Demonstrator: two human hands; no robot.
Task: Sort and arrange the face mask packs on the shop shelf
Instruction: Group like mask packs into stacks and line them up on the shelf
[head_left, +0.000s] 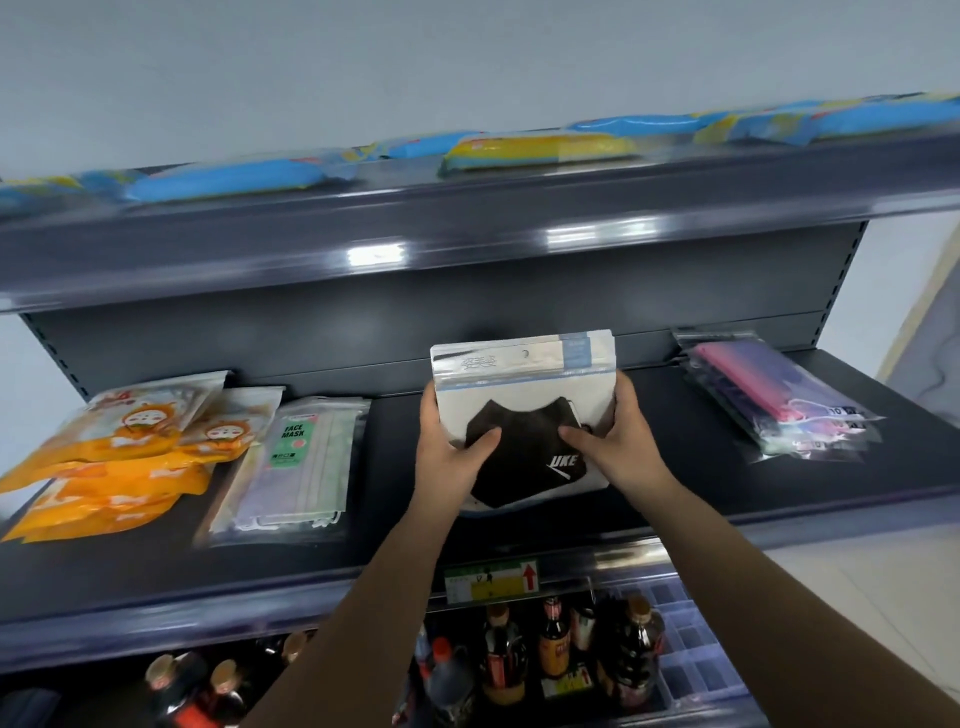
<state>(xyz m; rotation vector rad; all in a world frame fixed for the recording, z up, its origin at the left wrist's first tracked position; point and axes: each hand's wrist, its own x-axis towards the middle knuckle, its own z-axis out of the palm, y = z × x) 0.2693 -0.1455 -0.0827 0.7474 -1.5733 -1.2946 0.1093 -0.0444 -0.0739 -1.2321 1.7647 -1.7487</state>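
I am looking down at a dark shop shelf (597, 519) from head height, with both my arms reaching forward into the middle of it. My left hand (452, 457) and right hand (613, 441) hold one black mask pack (524, 421), a white resealable pouch with a black mask showing through its front. Each hand grips a side edge, thumbs lying on the front and fingers curled round behind. The pack is tilted up toward me, its lower edge at or just above the shelf; I cannot tell if it touches.

To the left lie the orange cartoon packs (109, 457) in a loose, overlapping heap, and just beside them a neater stack of green face mask packs (296, 467). Well apart on the right sits a pile of clear packs with pink and purple masks (779, 405). The middle stretch around my hands is bare shelf.

I judge that I am placing the black pack into its own spot between the green and the pink piles. The next move calls for lowering it flat, squared to the shelf front, then loosening both grips. The orange heap looks unsorted yet.

Above, blue and yellow packets (540, 148) line the upper shelf; below, dark bottles (550, 644) stand in rows.
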